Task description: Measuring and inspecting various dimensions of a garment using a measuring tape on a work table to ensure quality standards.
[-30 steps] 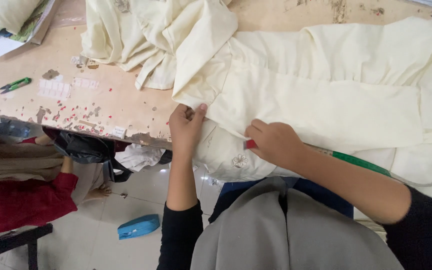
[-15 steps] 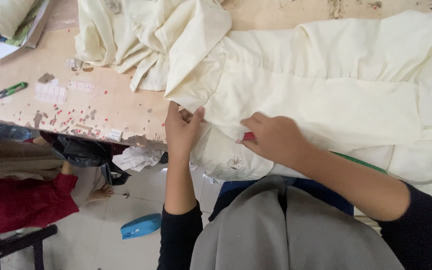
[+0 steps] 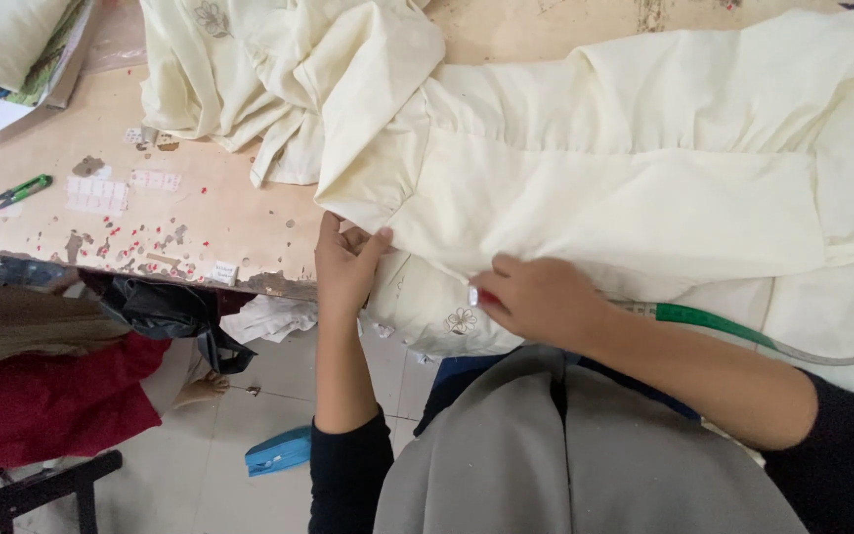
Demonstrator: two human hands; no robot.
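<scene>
— What could have gone wrong?

— At centre frame, your left hand [image 3: 346, 265] pinched the cream cotton garment [image 3: 605, 188] at the worn table edge [image 3: 249, 282]; it might have slid off. Your right hand [image 3: 538, 300] clasped a small red-tipped tool [image 3: 476, 296] that could've snagged cloth.

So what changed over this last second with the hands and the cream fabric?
The left hand shifted slightly up, gripping the cream garment's corner at the table edge. The right hand slid a little left along the hem. Both kept their hold; green snips stayed put.
</scene>
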